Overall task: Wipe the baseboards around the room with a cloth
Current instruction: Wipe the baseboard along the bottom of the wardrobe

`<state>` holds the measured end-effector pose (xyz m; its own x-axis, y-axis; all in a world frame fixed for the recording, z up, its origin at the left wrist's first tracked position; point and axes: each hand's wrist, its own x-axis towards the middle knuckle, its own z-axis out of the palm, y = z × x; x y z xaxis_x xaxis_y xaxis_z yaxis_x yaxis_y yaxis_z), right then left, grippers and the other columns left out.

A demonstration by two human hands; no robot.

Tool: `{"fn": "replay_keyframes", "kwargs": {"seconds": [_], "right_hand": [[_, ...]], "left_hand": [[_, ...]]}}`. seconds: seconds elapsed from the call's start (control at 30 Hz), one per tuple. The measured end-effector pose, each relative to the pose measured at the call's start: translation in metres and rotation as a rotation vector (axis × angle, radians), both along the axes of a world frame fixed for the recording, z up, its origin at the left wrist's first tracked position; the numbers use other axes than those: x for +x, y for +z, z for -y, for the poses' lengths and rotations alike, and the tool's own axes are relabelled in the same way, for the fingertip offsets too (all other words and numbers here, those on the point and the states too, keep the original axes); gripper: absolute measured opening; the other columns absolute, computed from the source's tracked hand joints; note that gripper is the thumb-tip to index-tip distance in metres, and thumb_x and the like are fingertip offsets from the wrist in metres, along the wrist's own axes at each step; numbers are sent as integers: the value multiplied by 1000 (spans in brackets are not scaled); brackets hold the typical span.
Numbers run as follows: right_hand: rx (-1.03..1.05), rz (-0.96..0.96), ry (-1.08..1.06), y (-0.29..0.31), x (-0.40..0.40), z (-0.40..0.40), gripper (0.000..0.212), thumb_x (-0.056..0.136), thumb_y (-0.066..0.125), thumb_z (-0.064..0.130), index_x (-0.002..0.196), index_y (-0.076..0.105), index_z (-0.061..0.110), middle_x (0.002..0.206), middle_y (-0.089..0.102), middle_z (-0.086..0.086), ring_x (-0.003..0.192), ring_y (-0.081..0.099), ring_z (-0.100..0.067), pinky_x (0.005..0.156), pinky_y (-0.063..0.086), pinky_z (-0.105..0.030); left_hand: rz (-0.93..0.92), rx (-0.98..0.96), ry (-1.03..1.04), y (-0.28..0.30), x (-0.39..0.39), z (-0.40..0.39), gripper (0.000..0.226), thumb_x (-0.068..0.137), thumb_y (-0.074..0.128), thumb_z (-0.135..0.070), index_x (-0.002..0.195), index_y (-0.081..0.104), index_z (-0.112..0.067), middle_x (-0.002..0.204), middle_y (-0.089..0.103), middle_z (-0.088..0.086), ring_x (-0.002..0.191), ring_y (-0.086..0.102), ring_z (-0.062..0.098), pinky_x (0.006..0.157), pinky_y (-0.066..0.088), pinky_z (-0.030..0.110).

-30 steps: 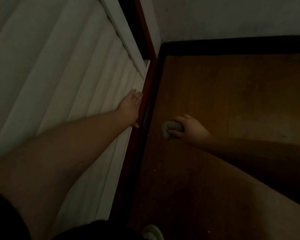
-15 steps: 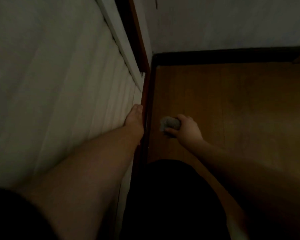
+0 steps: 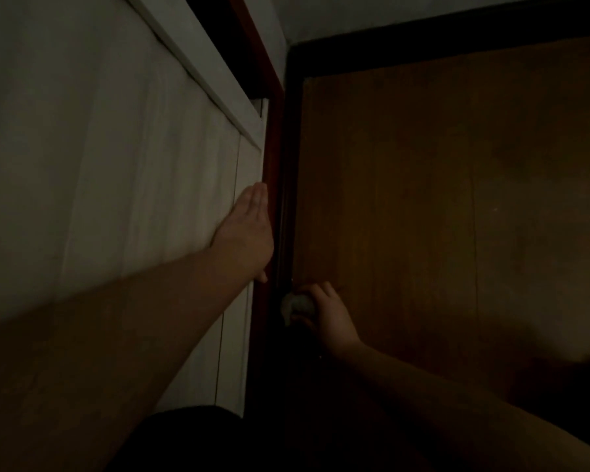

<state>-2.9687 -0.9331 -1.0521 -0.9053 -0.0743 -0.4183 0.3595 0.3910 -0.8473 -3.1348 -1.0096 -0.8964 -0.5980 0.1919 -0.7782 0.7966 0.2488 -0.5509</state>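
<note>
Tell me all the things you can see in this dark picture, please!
cloth: one, pale grey, bunched up, low against the dark baseboard, gripped by the right hand
baseboard: dark strip along the foot of the left wall, another along the far wall
floor: one, brown wood, right half of the view
white panelled surface: one, ribbed, left half of the view
reddish-brown trim: one, running beside the white panels
far wall: one, pale, top of the view
left hand: one, fingers straight, flat on the white panels
right hand: one, curled round the cloth
</note>
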Motion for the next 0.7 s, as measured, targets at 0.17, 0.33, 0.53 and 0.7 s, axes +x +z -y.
{"fn": "replay_keyframes", "kwargs": {"seconds": [0.17, 0.33, 0.53, 0.7], "right_hand": [[121, -74, 81, -4, -5, -2, 57, 83, 74, 31, 135, 53, 22, 125, 53, -2, 116, 46, -22, 96, 33, -28], [201, -128, 83, -5, -4, 1, 56, 84, 72, 31, 135, 53, 22, 126, 56, -2, 117, 46, -22, 96, 31, -28], [184, -133, 110, -11, -15, -2, 51, 86, 70, 19, 134, 54, 18, 126, 53, -4, 116, 44, -23, 90, 31, -25], [216, -107, -94, -7, -56, -5, 45, 84, 64, 2, 127, 55, 11, 128, 51, -10, 119, 44, -26, 95, 36, -30]], "left_hand": [[-17, -8, -3, 0, 1, 1, 128, 80, 53, -78, 148, 1, 17, 153, -14, 42, 147, -10, 51, 121, -8, 55], [-76, -60, -31, 6, -7, -9, 154, 58, 56, -94, 149, -7, 13, 157, -16, 34, 148, -13, 46, 119, -11, 57], [-46, -22, 11, 2, -16, -11, 159, 53, 67, -87, 147, -4, 18, 155, -10, 40, 147, -8, 51, 119, -9, 58], [-31, -12, 11, 1, -16, -11, 156, 54, 72, -82, 147, -3, 18, 155, -9, 41, 147, -7, 52, 120, -7, 57]]}}
